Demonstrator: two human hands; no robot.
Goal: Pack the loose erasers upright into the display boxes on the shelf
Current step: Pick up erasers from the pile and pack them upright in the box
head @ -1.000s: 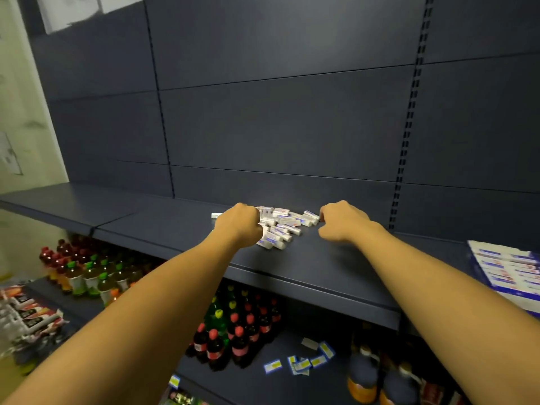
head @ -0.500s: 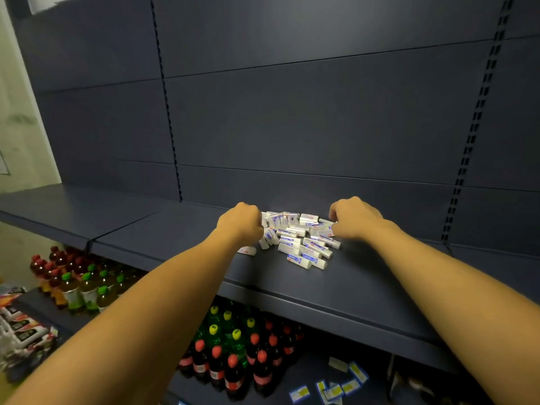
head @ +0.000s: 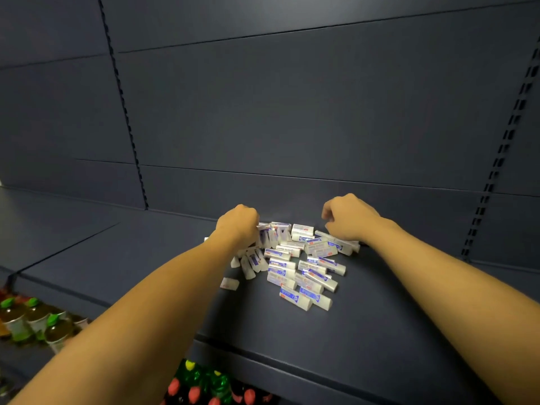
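Note:
A heap of loose erasers [head: 301, 267], white with blue and red sleeves, lies flat and jumbled on the dark blue shelf [head: 292, 331] near the back panel. My left hand [head: 238, 225] sits knuckles-up at the heap's left back corner. Its fingers are curled down around a few erasers that stand against it. My right hand [head: 349, 219] is at the right back corner, fingers curled over the erasers under it. The fingertips of both hands are hidden. One eraser [head: 229, 283] lies apart at the left front.
The dark back panel [head: 292, 127] rises just behind the heap, with slotted uprights [head: 496, 159] at right and left. Bottles with green caps [head: 32, 320] stand on a lower shelf at left. Bottles with red caps [head: 204, 390] stand below the shelf's front edge.
The view has drawn closer and shifted right. The heap has spread toward the shelf's front between my hands. Both hands stay curled at its back corners.

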